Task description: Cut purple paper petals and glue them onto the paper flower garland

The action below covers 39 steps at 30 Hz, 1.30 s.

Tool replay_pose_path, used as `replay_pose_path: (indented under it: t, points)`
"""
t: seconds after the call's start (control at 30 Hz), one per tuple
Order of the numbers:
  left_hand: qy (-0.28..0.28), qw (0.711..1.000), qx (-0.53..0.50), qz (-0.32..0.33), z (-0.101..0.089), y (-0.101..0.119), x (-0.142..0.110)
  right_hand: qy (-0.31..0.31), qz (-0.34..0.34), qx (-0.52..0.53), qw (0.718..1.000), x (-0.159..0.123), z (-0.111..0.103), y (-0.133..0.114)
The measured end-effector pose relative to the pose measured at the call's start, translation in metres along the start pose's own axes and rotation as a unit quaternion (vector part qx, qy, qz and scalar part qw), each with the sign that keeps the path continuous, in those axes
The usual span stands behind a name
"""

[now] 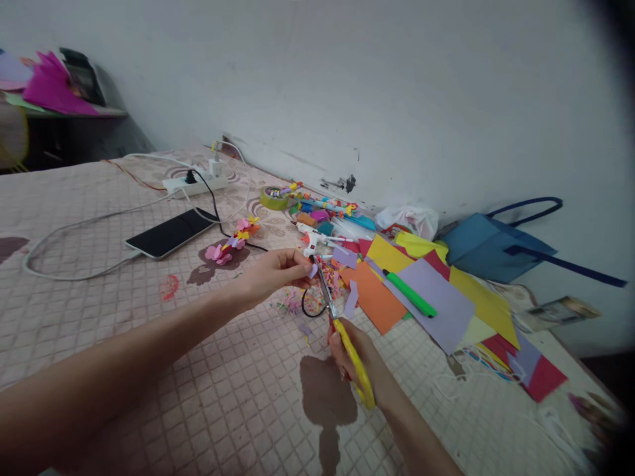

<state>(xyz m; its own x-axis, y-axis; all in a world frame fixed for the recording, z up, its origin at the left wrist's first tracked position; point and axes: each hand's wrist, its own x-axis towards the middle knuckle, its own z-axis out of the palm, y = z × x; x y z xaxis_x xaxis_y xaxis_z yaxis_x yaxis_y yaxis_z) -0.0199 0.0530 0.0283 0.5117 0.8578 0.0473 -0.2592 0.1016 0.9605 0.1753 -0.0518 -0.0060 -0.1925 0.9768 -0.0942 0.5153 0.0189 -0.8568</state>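
Between the fingertips of my left hand [284,270] is a small piece of lilac paper [312,270]. My right hand [358,350] is wrapped round scissors [353,357] with yellow handles, and their metal blades point up at the lilac piece. Whether the blades touch the paper is hard to make out. Beyond the blades lies a white glue gun [311,239]. Tiny paper scraps [290,302] and a black loop [313,311] lie beneath my hands. To the left sits a cluster of pink, yellow and orange paper flowers [233,242].
Coloured paper sheets [384,304] with a green marker [411,294] spread to the right, near a blue bag [491,248]. A phone [172,233] on a cable and a power strip [191,184] are at left. Green tape [274,198] stands near the wall.
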Motion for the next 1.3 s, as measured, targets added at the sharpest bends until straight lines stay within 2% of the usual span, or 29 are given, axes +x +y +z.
replay_pose_path:
  t: [0.27,0.5,0.73,1.0,1.3]
  points:
    - [-0.005,1.000,0.014,-0.017,-0.002,0.004,0.001,0.008,0.031,-0.001,0.999,0.001,-0.001,-0.004]
    - [-0.004,1.000,0.014,-0.024,-0.003,0.005,0.001,0.032,0.002,-0.019,0.999,0.003,-0.001,-0.007]
    - [-0.003,1.000,0.013,-0.026,-0.002,0.006,0.001,0.046,0.004,0.008,0.999,0.003,-0.001,-0.006]
    - [-0.007,1.000,0.005,-0.024,-0.003,0.006,0.001,0.031,0.040,0.007,0.999,0.004,0.001,-0.001]
    - [-0.019,0.998,0.041,-0.037,-0.001,0.001,0.000,0.015,0.051,0.076,0.996,0.003,0.001,0.003]
